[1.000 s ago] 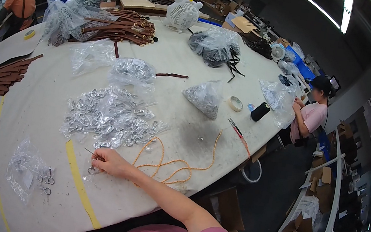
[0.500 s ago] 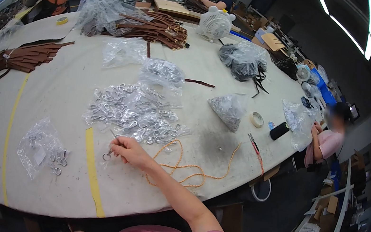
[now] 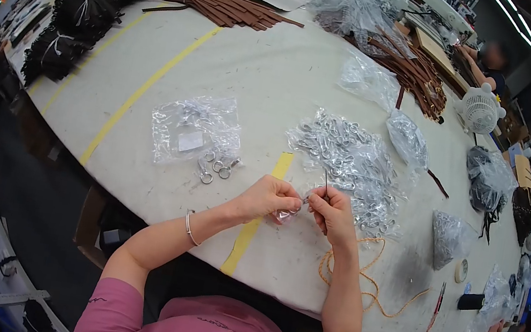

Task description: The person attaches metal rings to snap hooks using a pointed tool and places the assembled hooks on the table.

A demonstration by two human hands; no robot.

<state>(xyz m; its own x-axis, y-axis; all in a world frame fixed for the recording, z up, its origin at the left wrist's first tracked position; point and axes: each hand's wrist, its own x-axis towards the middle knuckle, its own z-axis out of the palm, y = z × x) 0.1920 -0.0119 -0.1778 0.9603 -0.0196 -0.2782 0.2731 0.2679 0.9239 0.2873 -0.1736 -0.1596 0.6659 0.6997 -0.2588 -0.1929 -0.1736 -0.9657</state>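
My left hand (image 3: 268, 201) is closed in a pinch on a small metal snap hook, mostly covered by the fingers, with a bit of clear plastic below it. My right hand (image 3: 335, 216) meets it at the fingertips and grips a thin dark pointed tool (image 3: 327, 181) that sticks upward; its exact kind is unclear. Just beyond the hands spreads a pile of silver snap hooks (image 3: 349, 158) in clear plastic. To the left lies an opened clear bag (image 3: 172, 126), with several snap hooks with rings (image 3: 216, 171) at its lower edge.
Orange cord (image 3: 369, 278) lies beside my right forearm. Further right are a filled bag (image 3: 448, 241), a tape roll (image 3: 461, 271), red-handled pliers (image 3: 438, 305) and a black thread spool (image 3: 470, 302). Brown straps (image 3: 227, 6) and a white fan (image 3: 481, 109) stand farther back. Co-workers sit around the table.
The view has swung left. My left hand has come up from the bottom edge to meet my right hand over the table. The snap hook's ring, visible below my right hand before, is now hidden.
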